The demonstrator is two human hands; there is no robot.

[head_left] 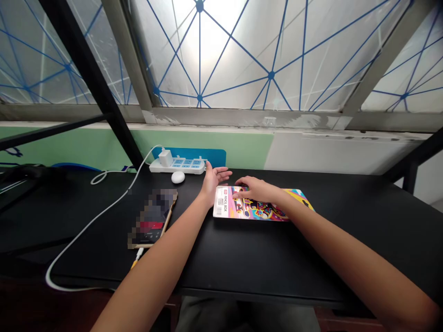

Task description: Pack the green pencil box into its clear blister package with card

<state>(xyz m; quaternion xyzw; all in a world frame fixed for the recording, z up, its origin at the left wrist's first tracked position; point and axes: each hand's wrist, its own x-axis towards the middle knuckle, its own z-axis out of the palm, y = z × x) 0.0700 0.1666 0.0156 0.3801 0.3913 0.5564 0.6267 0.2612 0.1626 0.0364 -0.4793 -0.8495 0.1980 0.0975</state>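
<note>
A colourful pencil box (259, 210) lies flat on the black desk in front of me, its white label with the words PENCIL BOX at the left end. My left hand (212, 183) is beside that left end, palm turned inward and fingers stretched out to the right. Over the box's upper part rests my right hand (258, 188), fingers apart and slightly bent, thumb against the lid. Neither hand is wrapped round the box. My right forearm covers part of its right side.
On the left lies a phone (152, 221) with a cable in its lower end. A white power strip (178, 165) with a plugged-in charger (165, 158) stands by the wall. Near it is a small white rounded case (177, 177). A white cable (100, 214) loops across the desk (249, 263).
</note>
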